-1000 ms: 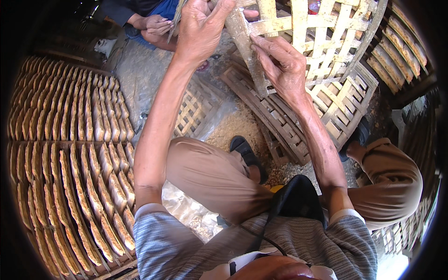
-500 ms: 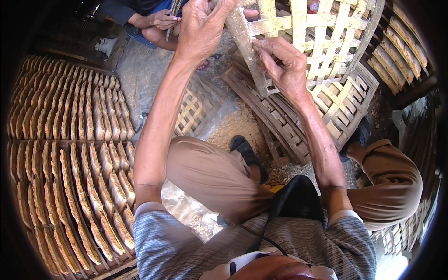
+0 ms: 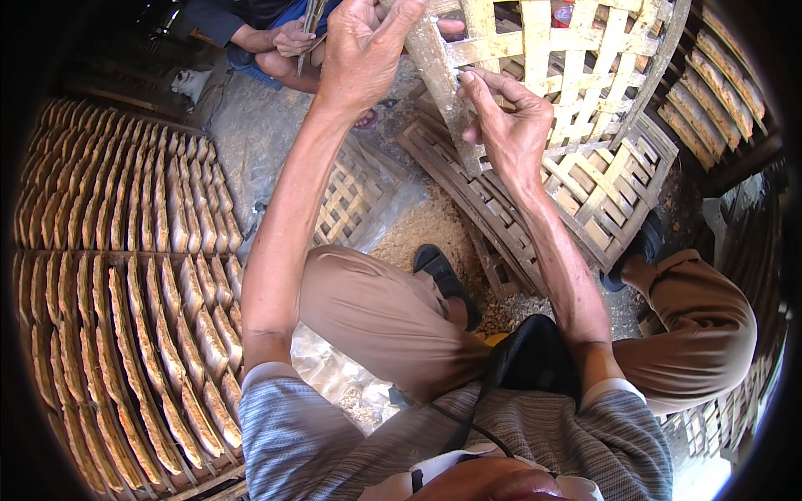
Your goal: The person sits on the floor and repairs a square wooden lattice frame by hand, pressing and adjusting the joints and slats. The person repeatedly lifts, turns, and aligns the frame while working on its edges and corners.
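Pale, bamboo-like woven tray with a worn wooden rim, raised above stacked brown slatted wooden frames. From afar I see the left bare-handed grip clamped on its rim; whether the right bare-handed grip pinches that edge, I cannot tell. I judge it light, stiff, thin-stripped; the rim offers firmest hold.

Rows of brown-edged slabs line the left. Far left, a co-worker is near a white bundle.
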Motion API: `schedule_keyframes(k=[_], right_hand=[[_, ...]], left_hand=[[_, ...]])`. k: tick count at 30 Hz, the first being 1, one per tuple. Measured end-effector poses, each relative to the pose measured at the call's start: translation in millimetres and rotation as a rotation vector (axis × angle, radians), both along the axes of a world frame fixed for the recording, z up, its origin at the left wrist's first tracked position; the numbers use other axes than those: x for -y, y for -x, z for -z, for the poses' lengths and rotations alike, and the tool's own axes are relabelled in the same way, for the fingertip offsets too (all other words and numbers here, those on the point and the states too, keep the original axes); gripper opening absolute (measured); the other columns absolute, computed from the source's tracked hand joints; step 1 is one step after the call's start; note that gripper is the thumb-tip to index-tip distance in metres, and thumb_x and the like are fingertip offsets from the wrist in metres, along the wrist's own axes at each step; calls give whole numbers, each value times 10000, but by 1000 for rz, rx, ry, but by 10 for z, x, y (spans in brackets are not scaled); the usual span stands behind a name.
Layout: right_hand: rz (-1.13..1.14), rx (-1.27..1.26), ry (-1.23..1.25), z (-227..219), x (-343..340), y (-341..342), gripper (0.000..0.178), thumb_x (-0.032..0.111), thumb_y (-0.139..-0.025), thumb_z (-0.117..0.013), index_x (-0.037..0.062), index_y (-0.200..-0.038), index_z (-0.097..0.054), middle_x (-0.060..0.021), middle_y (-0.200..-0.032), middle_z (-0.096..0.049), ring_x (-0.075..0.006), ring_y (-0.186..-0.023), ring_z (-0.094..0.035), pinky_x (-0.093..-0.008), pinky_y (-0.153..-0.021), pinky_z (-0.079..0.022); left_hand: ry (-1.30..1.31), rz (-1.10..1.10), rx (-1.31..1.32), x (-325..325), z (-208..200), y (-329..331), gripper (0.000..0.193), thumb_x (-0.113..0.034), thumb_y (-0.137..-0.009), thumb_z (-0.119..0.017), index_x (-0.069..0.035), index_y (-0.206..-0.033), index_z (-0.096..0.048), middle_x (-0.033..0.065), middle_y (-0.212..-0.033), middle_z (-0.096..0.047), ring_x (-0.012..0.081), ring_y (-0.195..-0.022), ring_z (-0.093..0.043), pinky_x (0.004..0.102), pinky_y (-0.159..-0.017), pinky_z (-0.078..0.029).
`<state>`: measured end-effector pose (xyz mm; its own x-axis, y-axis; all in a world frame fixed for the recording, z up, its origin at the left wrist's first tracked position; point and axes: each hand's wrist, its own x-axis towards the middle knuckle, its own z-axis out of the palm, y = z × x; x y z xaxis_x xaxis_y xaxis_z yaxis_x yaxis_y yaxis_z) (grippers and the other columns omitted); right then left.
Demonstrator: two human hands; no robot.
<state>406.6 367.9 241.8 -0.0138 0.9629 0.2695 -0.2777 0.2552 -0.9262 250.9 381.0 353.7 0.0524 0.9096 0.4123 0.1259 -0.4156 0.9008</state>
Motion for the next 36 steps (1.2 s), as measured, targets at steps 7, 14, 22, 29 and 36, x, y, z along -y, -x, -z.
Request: schedule_keyframes(k=[7, 14, 22, 29, 36], right_hand=[[-93, -263, 258, -82, 17, 129, 281, 130, -974, -740, -91, -1147, -724, -142, -827, -765, -89, -453, -607, -228, -387, -492], [-55, -180, 120, -31, 15, 44, 175, 135, -965, -751, -35, -926, -736, -76, -655, -702, -79, -420, -565, -224, -386, -462], [-114, 185, -19, 229, 14, -321, 148, 150, -944, -790, 38, -1041, -784, -8, -644, -680, -71, -551, -628, -252, -467, -514], [-84, 355, -175, 134, -107, -199, 219, 170, -952, -776, 46, -1132, -791, -73, -729, -739, -111, -577, -670, -271, -491, -560], [-6, 146, -194, -218, -32, -146, 199, 144, -994, -731, 11, -1135, -772, -100, -775, -779, -104, -597, -701, -228, -463, -544]], left_hand=[[-24, -12, -28, 18, -28, -51, 305, -131, -1095, -565, 45, -1343, -533, 157, -1193, -695, 245, -990, -758, 348, -803, -645], [3, -3, -38, 57, -47, -45, 314, -136, -1096, -563, 48, -1350, -533, 156, -1180, -703, 247, -983, -760, 350, -806, -645], [10, 1, -15, 48, -40, -41, 320, -143, -1097, -558, 50, -1352, -531, 164, -1180, -708, 244, -978, -762, 351, -796, -651], [37, -43, -47, 73, -115, -83, 308, -147, -1091, -575, 74, -1305, -563, 158, -1152, -721, 230, -979, -760, 339, -800, -650], [36, -79, -95, 42, -76, 102, 261, -178, -1053, -651, 51, -1170, -694, 126, -1052, -761, 179, -912, -740, 294, -757, -609]])
